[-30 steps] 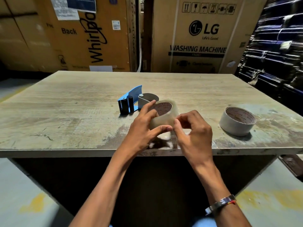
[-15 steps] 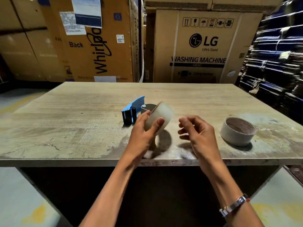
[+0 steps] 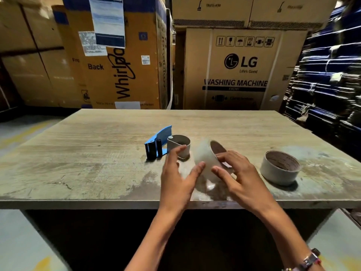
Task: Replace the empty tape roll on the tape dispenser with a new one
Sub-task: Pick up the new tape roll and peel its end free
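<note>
— Which step are we at?

— I see the new tape roll tilted on its edge between both hands, just right of the blue tape dispenser on the worktop. My left hand touches it with straight fingers; my right hand steadies it the same way — neither one grips.

— And next?

— I think to find the tape end, then seat the roll on the hub. The other roll lies well apart.

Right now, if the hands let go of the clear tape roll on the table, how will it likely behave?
The clear tape roll stands tilted on its round edge between the left hand and right hand, so it would probably roll or tip over. Its glossy side looks smooth, perhaps slippery. Being thickly wound, it likely feels stiff and somewhat heavy.
</note>
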